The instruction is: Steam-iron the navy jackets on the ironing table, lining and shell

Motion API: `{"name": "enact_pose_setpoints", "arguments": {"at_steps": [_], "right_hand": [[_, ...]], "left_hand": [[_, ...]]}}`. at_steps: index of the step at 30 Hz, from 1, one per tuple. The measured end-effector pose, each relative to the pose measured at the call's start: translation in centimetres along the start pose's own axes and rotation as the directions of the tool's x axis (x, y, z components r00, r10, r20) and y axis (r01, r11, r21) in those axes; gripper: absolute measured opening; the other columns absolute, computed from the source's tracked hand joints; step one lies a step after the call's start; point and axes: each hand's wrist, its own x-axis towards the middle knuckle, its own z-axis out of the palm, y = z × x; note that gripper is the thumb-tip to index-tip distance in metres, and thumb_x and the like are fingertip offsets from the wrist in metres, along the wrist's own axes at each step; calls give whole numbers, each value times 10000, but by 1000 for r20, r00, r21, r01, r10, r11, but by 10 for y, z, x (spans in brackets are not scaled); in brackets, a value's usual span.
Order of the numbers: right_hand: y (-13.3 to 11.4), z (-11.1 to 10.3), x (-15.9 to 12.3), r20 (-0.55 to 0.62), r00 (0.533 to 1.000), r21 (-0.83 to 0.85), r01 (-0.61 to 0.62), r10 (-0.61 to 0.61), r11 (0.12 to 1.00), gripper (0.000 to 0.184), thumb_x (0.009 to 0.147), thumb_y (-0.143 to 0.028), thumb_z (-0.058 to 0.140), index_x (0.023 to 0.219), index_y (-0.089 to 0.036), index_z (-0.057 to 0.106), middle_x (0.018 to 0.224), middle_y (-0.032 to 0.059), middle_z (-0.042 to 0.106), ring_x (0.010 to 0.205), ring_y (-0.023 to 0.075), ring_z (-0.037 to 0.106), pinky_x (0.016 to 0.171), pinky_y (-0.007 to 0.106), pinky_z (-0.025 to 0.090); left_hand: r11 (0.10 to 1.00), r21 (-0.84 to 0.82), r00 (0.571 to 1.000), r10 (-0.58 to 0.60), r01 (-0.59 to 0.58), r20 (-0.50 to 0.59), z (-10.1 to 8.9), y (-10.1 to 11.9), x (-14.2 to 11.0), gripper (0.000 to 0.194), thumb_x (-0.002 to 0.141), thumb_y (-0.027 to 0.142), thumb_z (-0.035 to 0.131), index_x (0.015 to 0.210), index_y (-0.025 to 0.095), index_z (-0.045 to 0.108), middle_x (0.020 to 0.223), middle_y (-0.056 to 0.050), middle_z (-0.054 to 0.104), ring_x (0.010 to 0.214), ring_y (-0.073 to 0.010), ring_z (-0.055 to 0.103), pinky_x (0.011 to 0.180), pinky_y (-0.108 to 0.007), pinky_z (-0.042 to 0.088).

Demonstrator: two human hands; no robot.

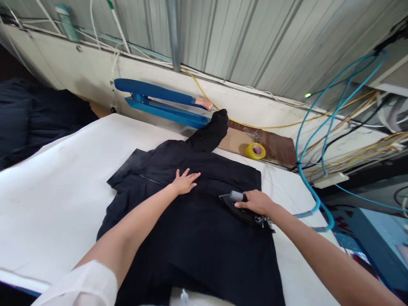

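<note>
A black garment (191, 229) lies spread on the white padded ironing table (54, 191), one sleeve reaching toward the far edge. My left hand (185, 182) rests flat on the upper middle of the cloth, fingers stretched out. My right hand (256, 202) is wrapped round the grey handle of a dark iron (237, 206) that sits on the garment near its right side.
A blue pressing arm (159, 100) stands at the table's far edge. A yellow tape roll (255, 151) lies on a brown board behind the garment. Blue and yellow hoses and cables (321, 140) hang at the right. Dark cloth (28, 119) is piled at the far left.
</note>
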Motion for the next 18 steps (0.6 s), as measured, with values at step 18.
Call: {"name": "enact_pose_setpoints", "arguments": {"at_steps": [18], "right_hand": [[-42,0,27,-48,995,-111,82,-88,990,610,643,-728,427,922,-227,636,890,109,660,863,285,601,675,332,428]], "left_hand": [[986,70,977,-135,148,-164,-8,-33,-56,433,761,373,523,1166,234,467,1202,-87,475,1136,-264,388,990,-560,210]]}}
